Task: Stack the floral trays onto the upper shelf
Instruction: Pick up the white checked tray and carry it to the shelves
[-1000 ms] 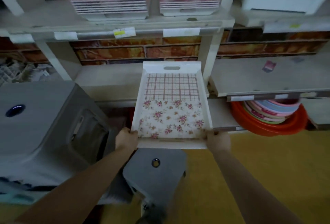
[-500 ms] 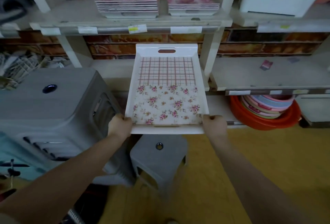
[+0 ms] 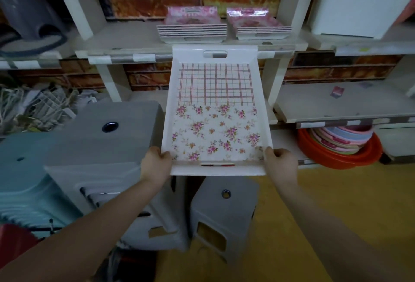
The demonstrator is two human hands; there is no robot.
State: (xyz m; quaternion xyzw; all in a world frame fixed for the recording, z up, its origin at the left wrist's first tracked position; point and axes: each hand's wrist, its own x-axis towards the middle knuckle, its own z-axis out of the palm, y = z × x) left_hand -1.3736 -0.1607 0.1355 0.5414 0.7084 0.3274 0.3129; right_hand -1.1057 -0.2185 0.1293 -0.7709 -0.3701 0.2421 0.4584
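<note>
Floral tray (image 3: 216, 111) held level at near corners – left hand (image 3: 155, 163) and right hand (image 3: 281, 165) both clamped on rim, likely for steadiness. Far edge reaching upper shelf (image 3: 125, 44) lip, just below left tray stack (image 3: 192, 30) – probable landing spot.

Two tray stacks (image 3: 192, 32) (image 3: 258, 29) on the upper shelf (image 3: 125, 43), bare board left of them.
</note>
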